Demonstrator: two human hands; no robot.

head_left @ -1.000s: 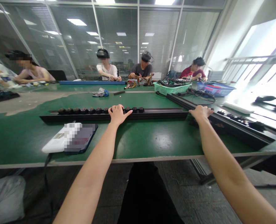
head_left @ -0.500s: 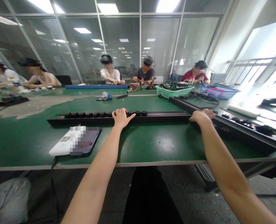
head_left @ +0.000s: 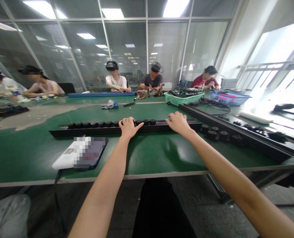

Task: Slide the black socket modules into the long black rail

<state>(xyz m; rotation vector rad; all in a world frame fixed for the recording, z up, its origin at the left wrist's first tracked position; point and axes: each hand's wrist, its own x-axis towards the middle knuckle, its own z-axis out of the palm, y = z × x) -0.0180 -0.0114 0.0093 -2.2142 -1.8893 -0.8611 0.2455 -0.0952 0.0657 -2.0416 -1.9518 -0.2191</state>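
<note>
1. A black rail lies across the frame's middle on a green workbench, round black parts along its top.
2. The left hand rests open on it, unclamped.
3. The right hand lies open on its right part, also unclamped.
4. A second black rail runs toward the right edge.

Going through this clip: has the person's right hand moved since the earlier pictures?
Yes, leftward. The right hand was past the right end of the long black rail and is now well inside that end, over the rail.

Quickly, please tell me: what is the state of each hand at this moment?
Left hand: open, fingers spread on the long black rail with round dark knobs, holding nothing.
Right hand: open, palm down at that rail, holding nothing.
</note>
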